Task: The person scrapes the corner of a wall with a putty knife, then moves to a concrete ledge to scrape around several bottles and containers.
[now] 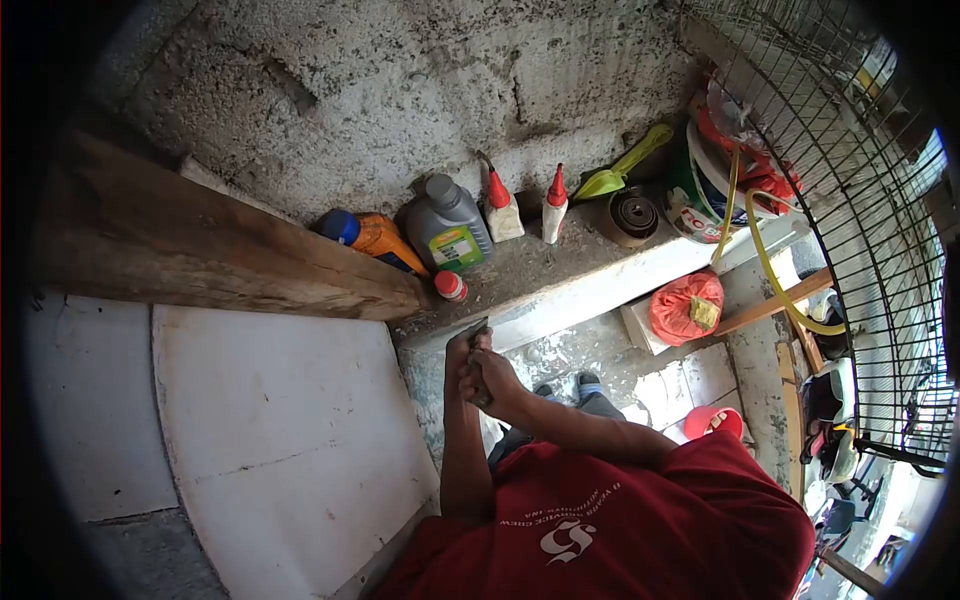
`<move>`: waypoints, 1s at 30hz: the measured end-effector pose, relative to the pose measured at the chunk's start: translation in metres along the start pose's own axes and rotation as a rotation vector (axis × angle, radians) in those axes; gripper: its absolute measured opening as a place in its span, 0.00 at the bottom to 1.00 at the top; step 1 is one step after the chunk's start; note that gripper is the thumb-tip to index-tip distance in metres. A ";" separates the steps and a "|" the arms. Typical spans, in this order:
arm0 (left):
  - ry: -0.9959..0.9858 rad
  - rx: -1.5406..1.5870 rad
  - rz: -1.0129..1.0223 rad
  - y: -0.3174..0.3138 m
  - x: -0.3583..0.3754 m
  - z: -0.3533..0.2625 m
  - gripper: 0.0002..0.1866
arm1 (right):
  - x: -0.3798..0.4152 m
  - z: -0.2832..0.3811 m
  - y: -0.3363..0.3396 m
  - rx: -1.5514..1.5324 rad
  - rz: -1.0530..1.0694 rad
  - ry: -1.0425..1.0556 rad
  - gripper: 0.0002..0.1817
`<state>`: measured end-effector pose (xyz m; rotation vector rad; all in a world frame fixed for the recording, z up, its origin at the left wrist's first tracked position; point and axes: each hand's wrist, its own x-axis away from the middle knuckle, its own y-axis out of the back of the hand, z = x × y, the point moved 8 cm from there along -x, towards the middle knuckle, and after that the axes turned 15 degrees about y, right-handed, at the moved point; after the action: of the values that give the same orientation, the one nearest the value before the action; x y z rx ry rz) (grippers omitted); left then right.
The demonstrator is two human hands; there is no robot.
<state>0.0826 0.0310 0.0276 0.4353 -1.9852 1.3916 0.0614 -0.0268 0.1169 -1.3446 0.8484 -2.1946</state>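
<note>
My two hands are together in front of my red shirt, below the edge of the concrete ledge [480,293]. The fingers of my right hand [491,378] are wrapped round a dark, narrow object [483,398] whose end sticks out below the fist. My left hand [459,352] is closed against it, with a dark tip showing above the fingers. Too little of the object shows to tell its kind. Nearest on the ledge is a small white bottle with a red cap [451,286].
On the ledge stand an orange bottle [390,243], a grey oil bottle [452,232], two red-tipped glue bottles [555,207], a rolled strip [634,214], a green scoop [625,166] and a bucket [695,195]. A wooden beam [220,245] juts in left; a wire guard [875,220] curves right.
</note>
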 end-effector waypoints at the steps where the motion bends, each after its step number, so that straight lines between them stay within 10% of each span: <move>1: -0.015 -0.066 0.072 0.001 -0.005 -0.001 0.10 | -0.004 -0.001 0.002 -0.016 -0.006 -0.010 0.03; 7: 0.035 0.035 -0.107 0.021 -0.019 0.000 0.10 | 0.002 0.007 0.002 -0.139 0.097 -0.083 0.04; 10: -0.327 -0.501 -0.382 0.035 -0.020 -0.013 0.13 | -0.029 -0.009 0.027 -0.180 0.039 -0.134 0.05; 20: -0.338 -0.257 -0.598 -0.006 0.037 -0.022 0.15 | 0.001 0.005 0.000 -0.127 0.140 -0.118 0.06; 23: -0.333 -0.644 -0.559 0.003 0.023 -0.023 0.15 | -0.002 0.001 0.008 -0.109 0.140 -0.104 0.05; 30: -0.313 -0.299 -0.397 0.007 0.018 -0.016 0.15 | -0.011 -0.002 0.010 -0.177 0.127 -0.177 0.05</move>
<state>0.0707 0.0500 0.0385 0.8933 -2.1571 0.8030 0.0650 -0.0264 0.1019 -1.4974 1.0486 -1.9095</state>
